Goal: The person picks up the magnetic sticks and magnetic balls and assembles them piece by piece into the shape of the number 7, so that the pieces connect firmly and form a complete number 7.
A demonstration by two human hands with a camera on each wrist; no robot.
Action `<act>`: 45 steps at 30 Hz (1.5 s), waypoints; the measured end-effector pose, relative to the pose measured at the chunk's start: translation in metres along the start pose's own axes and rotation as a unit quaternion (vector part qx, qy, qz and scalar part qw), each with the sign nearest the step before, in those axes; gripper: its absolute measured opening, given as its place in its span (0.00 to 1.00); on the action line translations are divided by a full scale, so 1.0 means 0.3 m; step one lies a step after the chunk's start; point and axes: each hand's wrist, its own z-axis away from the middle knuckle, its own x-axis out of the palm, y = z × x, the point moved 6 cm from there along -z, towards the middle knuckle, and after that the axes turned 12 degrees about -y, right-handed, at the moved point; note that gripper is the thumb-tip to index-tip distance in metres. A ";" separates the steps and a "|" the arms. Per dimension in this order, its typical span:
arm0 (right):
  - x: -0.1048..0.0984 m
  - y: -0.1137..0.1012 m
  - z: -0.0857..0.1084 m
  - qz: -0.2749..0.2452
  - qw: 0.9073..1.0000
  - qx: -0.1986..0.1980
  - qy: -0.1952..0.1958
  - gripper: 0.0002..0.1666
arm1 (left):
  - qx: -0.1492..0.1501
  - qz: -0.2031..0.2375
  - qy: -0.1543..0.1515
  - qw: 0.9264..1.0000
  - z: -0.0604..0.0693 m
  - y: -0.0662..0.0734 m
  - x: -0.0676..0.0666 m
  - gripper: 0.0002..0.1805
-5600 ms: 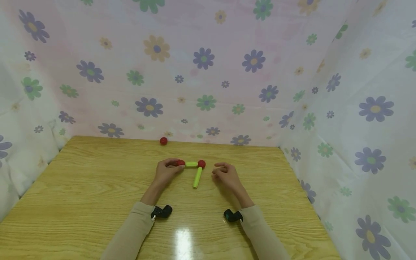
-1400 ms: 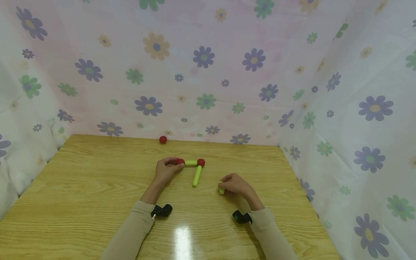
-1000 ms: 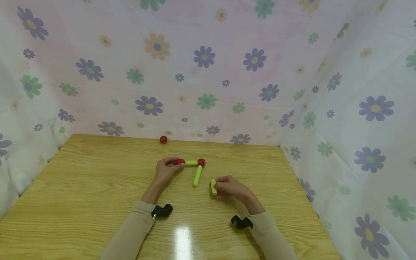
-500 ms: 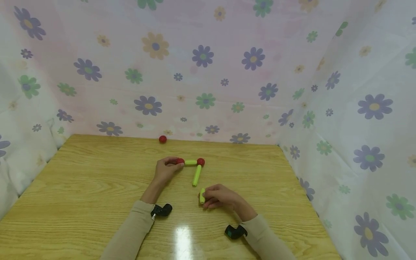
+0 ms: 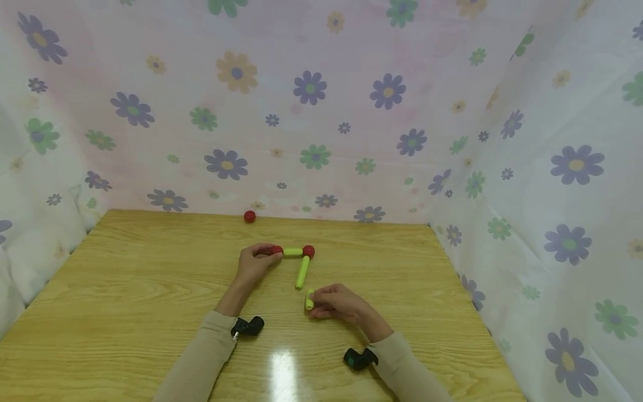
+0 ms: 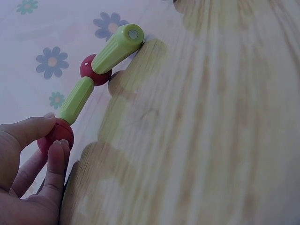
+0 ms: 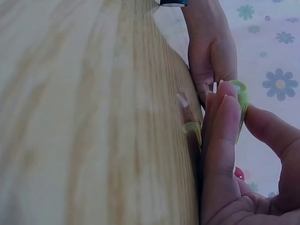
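My left hand (image 5: pixel 253 265) pinches a red ball (image 6: pixel 57 136) between thumb and fingers. From that ball a yellow-green magnetic rod (image 5: pixel 293 252) runs right to a second red ball (image 5: pixel 308 252). Another yellow-green rod (image 5: pixel 301 272) joins this second ball and points toward me; a round metal disc shows in its end in the left wrist view. My right hand (image 5: pixel 339 303) pinches a loose yellow-green rod (image 5: pixel 309 300) between thumb and fingers, just below and right of the joined rod's free end, apart from it. The right wrist view shows this rod partly hidden by the fingers.
A single red ball (image 5: pixel 249 216) sits at the back edge of the wooden table (image 5: pixel 150 290). Flowered cloth (image 5: pixel 311 128) hangs behind and along both sides. Each wrist carries a small black camera (image 5: pixel 248 326).
My right hand, empty at first, came to hold a loose rod and carried it leftward, close to the joined rod's free end. My left hand keeps its grip on the ball.
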 end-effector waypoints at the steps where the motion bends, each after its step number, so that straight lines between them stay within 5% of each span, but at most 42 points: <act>1: -0.001 -0.001 -0.001 0.000 1.000 -0.002 0.003 0.18 | 0.000 0.001 0.000 1.000 0.000 -0.001 0.000 0.22; 18: 0.011 -0.015 -0.008 0.005 0.999 -0.004 0.041 0.27 | 0.003 0.008 0.002 1.000 0.004 0.001 -0.001 0.23; 26: 0.039 -0.021 -0.024 0.041 0.998 -0.001 0.050 0.20 | 0.011 -0.008 0.002 1.000 0.007 0.006 -0.003 0.21; 45: 0.031 -0.029 -0.045 0.025 0.997 0.003 0.075 0.18 | 0.016 -0.005 0.002 1.000 -0.001 0.004 -0.003 0.22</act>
